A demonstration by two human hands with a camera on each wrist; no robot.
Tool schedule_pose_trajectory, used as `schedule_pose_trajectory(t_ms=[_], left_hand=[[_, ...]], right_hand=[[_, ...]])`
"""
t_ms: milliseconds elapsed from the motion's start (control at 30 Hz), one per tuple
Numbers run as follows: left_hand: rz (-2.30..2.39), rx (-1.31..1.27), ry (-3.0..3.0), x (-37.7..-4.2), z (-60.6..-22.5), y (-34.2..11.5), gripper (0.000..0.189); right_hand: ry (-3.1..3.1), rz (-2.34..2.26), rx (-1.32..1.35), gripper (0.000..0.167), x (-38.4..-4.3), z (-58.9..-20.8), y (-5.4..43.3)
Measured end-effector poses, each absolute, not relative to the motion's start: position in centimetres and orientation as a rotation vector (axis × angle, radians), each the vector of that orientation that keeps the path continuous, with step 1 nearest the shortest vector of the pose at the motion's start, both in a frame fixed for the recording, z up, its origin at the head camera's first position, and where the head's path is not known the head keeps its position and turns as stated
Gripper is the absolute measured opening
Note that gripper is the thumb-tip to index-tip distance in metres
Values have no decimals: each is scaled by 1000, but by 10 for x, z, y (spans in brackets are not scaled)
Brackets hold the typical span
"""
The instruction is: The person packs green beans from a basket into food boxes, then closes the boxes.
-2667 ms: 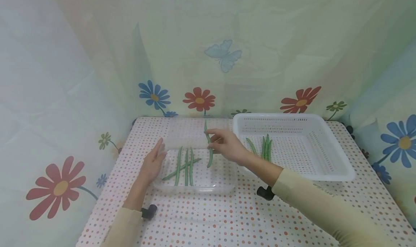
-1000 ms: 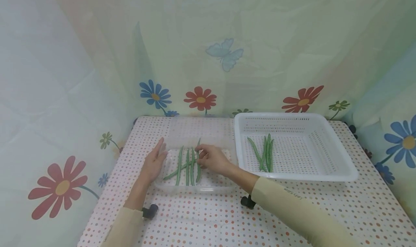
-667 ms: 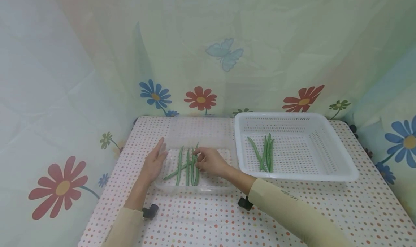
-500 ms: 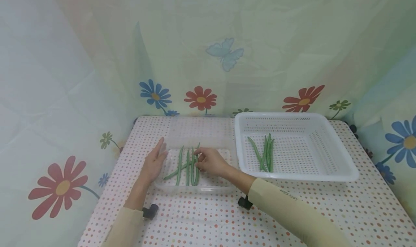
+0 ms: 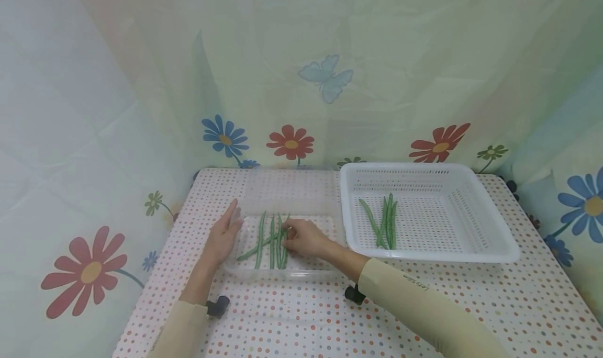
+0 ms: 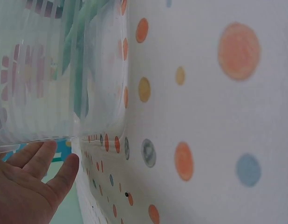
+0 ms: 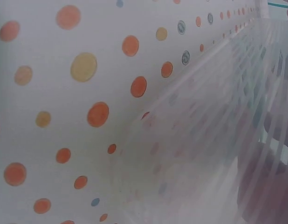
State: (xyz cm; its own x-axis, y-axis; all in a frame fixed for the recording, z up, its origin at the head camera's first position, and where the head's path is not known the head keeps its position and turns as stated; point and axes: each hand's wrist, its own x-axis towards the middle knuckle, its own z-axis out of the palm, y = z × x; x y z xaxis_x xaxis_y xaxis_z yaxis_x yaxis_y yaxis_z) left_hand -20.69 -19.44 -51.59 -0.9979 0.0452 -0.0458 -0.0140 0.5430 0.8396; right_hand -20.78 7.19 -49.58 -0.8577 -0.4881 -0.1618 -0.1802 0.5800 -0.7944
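At clear container [image 5: 306, 274]: right hand [image 5: 305, 237] part-hides green bean [image 5: 285, 260], grip unclear; left hand [image 5: 223, 238] outspread.

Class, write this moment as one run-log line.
left hand: beside box; right hand: at bean in box, grip unclear; box: other beans, one aslant; basket: more beans

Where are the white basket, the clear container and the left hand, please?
White basket [image 5: 430, 221], head view: bare part of its floor.
Clear container [image 5: 294, 273], head view: its front wall.
Left hand [image 5: 223, 236], head view: middle of the hand.

Two hands [image 5: 222, 238], one box [image 5: 301, 273], one basket [image 5: 428, 227], probably nine beans [image 5: 260, 241].
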Motion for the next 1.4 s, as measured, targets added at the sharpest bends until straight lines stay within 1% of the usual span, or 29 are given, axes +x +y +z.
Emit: schedule_pose_trajectory(t_ms=[467, 1033, 1400], left_hand=[[1447, 39, 2709, -207, -515, -195, 60], [1450, 37, 2714, -206, -514, -195, 59], [1491, 40, 2691, -206, -515, -195, 59]], right_hand=[[2460, -1151, -521, 44, -207, -495, 71], [2473, -1112, -520, 49, -205, -492, 75], [2431, -1148, -560, 47, -203, -477, 77]])
